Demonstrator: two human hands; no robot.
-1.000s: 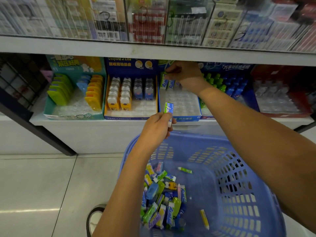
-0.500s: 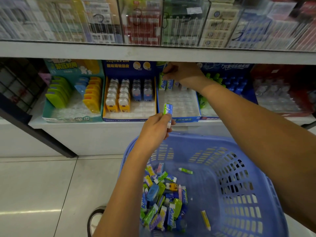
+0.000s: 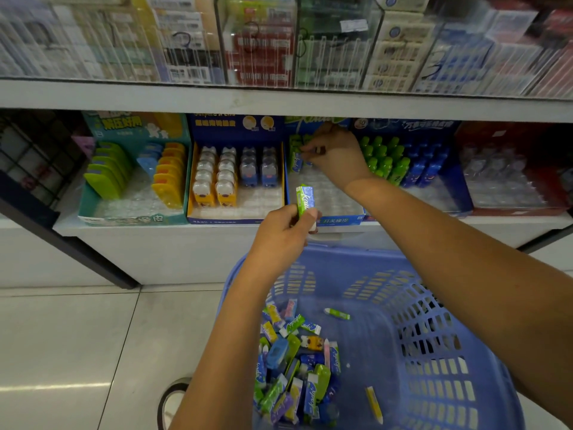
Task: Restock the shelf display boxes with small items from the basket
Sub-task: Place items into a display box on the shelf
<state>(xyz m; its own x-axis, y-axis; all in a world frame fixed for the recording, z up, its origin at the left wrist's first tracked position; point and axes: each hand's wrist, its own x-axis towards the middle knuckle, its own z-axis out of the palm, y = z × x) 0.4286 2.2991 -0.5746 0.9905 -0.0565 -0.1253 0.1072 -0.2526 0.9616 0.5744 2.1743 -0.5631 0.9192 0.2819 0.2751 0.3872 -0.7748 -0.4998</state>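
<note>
My left hand (image 3: 283, 235) holds a green and blue eraser (image 3: 305, 201) upright above the blue basket (image 3: 449, 336). My right hand (image 3: 336, 153) reaches deep into the blue display box (image 3: 341, 220) on the shelf, its fingertips pinching a small item at the back row of green erasers (image 3: 296, 156). Many wrapped erasers (image 3: 294, 364) lie piled in the basket's near left corner.
Left of that box stand an orange and blue box of animal-shaped items (image 3: 235, 178) and a teal box (image 3: 133, 181). Green and blue bottles (image 3: 400, 162) fill the box to the right. A white upper shelf (image 3: 279, 99) overhangs. My shoe (image 3: 173, 401) shows on the tiled floor.
My right hand has pushed a little further down into the back of the display box. My left hand stays where it was, still holding its eraser.
</note>
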